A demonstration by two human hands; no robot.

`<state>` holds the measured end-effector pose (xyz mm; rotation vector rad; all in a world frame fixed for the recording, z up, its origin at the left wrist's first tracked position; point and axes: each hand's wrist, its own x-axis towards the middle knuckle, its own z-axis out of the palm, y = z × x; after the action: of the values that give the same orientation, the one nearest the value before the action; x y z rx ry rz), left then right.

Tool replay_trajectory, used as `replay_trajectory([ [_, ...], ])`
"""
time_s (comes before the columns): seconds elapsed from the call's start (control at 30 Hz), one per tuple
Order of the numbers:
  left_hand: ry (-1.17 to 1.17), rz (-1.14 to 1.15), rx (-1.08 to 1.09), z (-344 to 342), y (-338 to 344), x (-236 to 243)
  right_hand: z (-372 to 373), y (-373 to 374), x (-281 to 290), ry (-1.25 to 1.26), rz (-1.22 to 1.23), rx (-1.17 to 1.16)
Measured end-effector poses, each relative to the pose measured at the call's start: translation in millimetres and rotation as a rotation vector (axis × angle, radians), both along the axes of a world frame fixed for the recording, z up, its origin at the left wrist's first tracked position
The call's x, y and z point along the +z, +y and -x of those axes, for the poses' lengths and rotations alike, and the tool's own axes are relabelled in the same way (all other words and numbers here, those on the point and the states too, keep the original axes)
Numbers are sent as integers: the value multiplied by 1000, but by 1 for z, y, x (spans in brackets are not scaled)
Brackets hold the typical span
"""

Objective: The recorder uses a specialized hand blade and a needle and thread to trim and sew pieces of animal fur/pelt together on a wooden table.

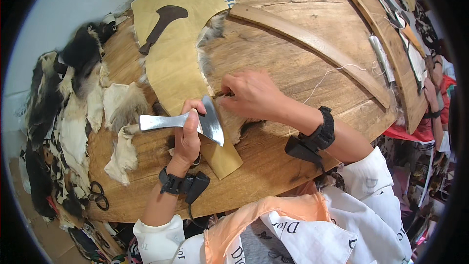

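My left hand [186, 139] is closed on a silver knife with a broad curved blade [213, 123], held flat over a yellow paper pattern [171, 73]. Beside it, my right hand [251, 93] has its fingers curled down at the pattern’s right edge, on a piece of grey-tan fur [237, 126]; what they pinch is hidden. A dark wooden tool [163, 22] lies on the upper part of the pattern.
Wooden tabletop [293, 156] with fur scraps [73, 102] along the left and scissors [99, 195] near the lower left. Long wooden strips [308, 49], a white thread and a white roll [382, 56] lie right. Another person’s arm [432, 102] shows at far right.
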<state>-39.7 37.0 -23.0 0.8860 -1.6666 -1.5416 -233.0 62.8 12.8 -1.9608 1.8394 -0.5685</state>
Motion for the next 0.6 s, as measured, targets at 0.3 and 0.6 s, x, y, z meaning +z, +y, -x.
replay_trajectory([
  [0.3,-105,68,-60,1,1,11,6,-4,-19,-243,133,78],
  [0.6,-137,92,-128,2,1,18,1,-2,-33,-247,250,62],
])
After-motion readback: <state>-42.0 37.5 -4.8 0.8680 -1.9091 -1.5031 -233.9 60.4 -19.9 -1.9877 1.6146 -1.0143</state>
